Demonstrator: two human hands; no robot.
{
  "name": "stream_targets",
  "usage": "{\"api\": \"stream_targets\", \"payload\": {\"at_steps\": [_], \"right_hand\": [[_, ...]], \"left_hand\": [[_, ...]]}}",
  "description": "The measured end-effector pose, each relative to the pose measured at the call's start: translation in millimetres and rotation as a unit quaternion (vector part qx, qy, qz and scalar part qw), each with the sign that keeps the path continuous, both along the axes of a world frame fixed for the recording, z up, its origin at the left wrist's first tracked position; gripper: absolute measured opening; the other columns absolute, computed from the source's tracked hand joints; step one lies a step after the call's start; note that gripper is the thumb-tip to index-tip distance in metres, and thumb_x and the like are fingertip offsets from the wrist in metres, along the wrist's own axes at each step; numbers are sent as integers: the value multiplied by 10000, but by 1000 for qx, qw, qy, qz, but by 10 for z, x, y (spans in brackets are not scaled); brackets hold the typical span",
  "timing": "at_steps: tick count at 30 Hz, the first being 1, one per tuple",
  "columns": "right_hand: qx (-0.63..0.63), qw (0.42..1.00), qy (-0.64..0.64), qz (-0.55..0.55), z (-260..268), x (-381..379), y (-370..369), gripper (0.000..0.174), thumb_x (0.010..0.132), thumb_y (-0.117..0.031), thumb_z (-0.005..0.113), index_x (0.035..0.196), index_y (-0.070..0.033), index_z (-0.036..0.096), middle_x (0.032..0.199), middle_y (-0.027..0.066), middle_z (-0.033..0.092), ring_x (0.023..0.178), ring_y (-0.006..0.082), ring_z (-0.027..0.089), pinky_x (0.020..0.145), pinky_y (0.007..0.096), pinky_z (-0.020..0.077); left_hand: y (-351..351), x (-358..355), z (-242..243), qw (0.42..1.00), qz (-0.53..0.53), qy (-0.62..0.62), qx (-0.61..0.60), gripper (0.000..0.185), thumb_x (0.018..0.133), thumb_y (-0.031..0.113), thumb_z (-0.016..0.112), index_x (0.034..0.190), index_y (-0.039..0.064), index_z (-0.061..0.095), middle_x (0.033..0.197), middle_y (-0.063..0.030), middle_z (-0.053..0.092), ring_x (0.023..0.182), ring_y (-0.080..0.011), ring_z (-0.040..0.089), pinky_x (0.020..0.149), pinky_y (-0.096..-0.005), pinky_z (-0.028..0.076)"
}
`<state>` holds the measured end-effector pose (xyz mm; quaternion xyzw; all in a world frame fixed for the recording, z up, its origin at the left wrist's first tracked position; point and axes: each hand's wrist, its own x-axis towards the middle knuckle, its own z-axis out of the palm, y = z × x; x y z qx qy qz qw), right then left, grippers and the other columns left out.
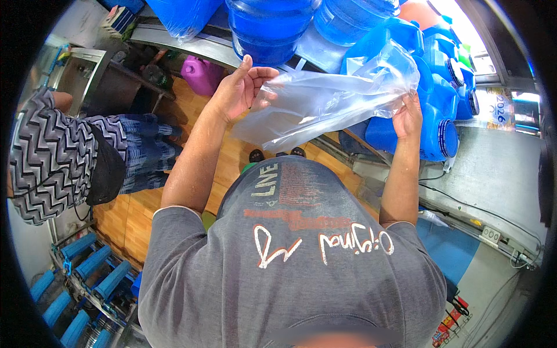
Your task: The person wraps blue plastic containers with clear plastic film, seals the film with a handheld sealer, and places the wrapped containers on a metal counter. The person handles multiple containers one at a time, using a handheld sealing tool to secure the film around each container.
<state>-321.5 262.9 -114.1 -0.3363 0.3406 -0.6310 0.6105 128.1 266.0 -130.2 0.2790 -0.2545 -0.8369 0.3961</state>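
A long clear plastic bag (330, 98) stretches between my two hands at chest height. My right hand (408, 116) grips its bunched end, with a crumpled flap standing up above the fingers. At the bag's loose left end is my left hand (238, 91), palm turned inward, thumb raised and fingers spread. Its fingertips overlap the film; whether they are inside the bag or behind it, I cannot tell. Just beyond my left hand, a big round blue water bottle (270, 32) stands on the metal-edged counter (191, 50).
Another round bottle (348, 19) and several blue jugs (435, 135) crowd the right. A plastic-wrapped blue container (185, 15) is at the far edge. A purple jug (202, 75) sits beneath the counter. Another person (56, 156) stands at left, above blue filter housings (82, 261). Cables (474, 195) run along the right wall.
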Motion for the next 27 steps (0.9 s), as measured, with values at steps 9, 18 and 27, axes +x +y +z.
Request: {"api": "stream_targets", "payload": {"at_steps": [9, 18, 27], "right_hand": [[-122, 982, -145, -7, 988, -137, 346, 431, 900, -161, 554, 1305, -17, 533, 1214, 153, 627, 1124, 289, 600, 999, 446, 466], [-198, 969, -125, 73, 1696, -1580, 1545, 314, 940, -279, 548, 1151, -48, 579, 1036, 95, 618, 973, 254, 603, 813, 391, 512], [54, 898, 152, -410, 1163, -2221, 2985, 279, 973, -336, 554, 962, -63, 608, 867, 25, 600, 813, 171, 580, 690, 333, 521]], "left_hand": [[-157, 333, -778, 949, 180, -260, 13, 614, 1000, 569, 407, 1356, 80, 516, 1286, -90, 614, 1096, -204, 590, 947, -376, 432], [62, -1516, -1395, 981, -57, -185, -6, 975, 798, 738, 609, 1513, 167, 272, 1489, -149, 388, 1331, -322, 412, 1104, -503, 298], [486, -2830, -45, 954, -95, 283, -16, 699, 893, 569, 621, 1359, 80, 440, 1193, -172, 609, 1092, -341, 616, 979, -493, 497]]}}
